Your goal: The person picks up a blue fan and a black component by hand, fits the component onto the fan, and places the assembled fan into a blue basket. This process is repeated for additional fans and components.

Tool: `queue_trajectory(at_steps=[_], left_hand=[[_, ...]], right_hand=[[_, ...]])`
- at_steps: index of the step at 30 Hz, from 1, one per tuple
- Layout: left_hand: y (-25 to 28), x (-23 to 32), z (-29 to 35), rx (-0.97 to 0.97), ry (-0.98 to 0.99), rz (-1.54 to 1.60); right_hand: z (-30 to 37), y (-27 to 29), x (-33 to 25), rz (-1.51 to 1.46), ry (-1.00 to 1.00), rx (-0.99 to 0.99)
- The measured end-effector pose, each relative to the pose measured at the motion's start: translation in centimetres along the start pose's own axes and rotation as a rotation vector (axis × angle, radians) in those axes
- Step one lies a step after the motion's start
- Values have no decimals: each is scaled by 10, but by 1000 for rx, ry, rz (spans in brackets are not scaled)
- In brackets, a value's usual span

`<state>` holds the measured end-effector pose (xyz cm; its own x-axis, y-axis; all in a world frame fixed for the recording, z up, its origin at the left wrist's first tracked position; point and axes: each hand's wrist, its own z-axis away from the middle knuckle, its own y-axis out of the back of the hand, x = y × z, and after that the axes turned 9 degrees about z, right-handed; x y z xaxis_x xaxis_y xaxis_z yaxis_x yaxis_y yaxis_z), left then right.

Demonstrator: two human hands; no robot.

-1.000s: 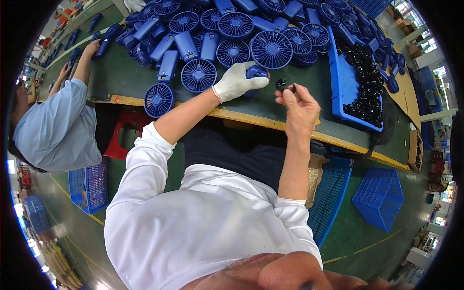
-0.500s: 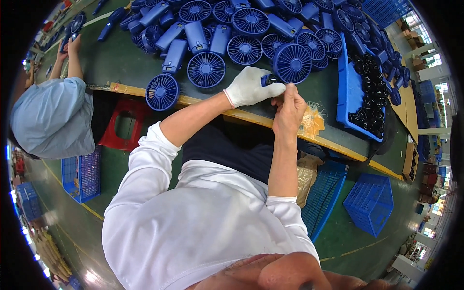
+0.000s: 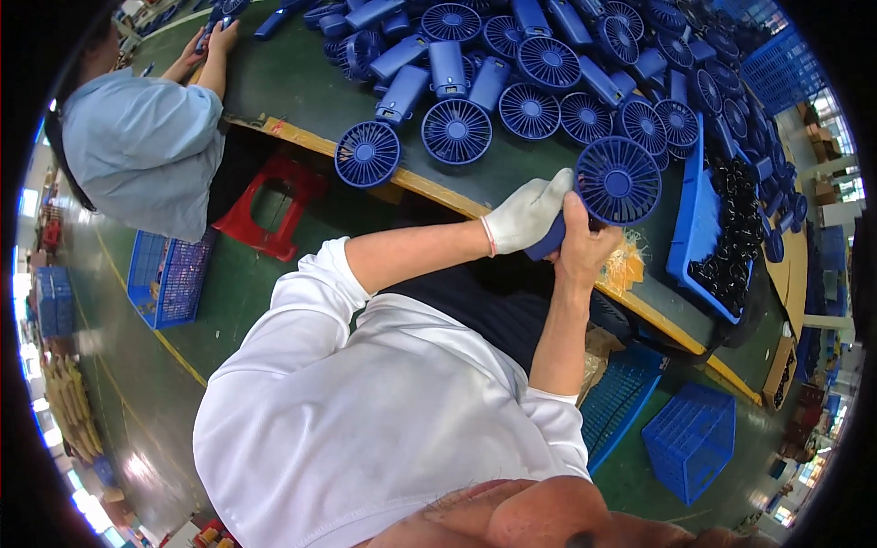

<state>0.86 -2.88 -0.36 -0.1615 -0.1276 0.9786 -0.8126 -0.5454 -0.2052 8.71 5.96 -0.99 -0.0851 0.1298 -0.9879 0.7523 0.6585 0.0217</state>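
A blue handheld fan [image 3: 618,181] is between my two hands at the table's front edge, its round grille up and to the right. My left hand [image 3: 533,212], in a white glove, is closed on the fan's handle, part of which shows below the glove. My bare right hand [image 3: 585,242] grips the fan just under its head, thumb on the near side. The fingers behind the handle are hidden. Beyond lies a heap of similar blue fans [image 3: 457,131] on the dark green table [image 3: 301,87].
A blue tray [image 3: 678,251] of small black parts [image 3: 726,228] stands to the right. Frayed orange tape [image 3: 624,265] clings to the table edge. At left, a co-worker in a blue top [image 3: 137,146] handles a fan. A red stool [image 3: 274,210] and blue crates [image 3: 692,440] are on the floor.
The view has turned, shifting the scene rightward. The held fan has come nearer to me and tilted, so more of its handle shows. My left hand now wraps the handle.
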Motion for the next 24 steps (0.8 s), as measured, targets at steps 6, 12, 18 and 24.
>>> queue_trajectory(at_steps=[6, 12, 18, 24], left_hand=[[32, 16, 30, -127, -210, -461], [228, 66, 62, 395, -807, -1509], [241, 58, 53, -52, -559, -1699], [187, 73, 36, -163, -605, -1593]], right_hand=[[-4, 46, -33, 588, 136, 12], [-34, 101, -31, 1438, 116, 242], [-61, 125, -10, 1725, 169, 294], [-106, 169, -24, 1513, 372, 333]])
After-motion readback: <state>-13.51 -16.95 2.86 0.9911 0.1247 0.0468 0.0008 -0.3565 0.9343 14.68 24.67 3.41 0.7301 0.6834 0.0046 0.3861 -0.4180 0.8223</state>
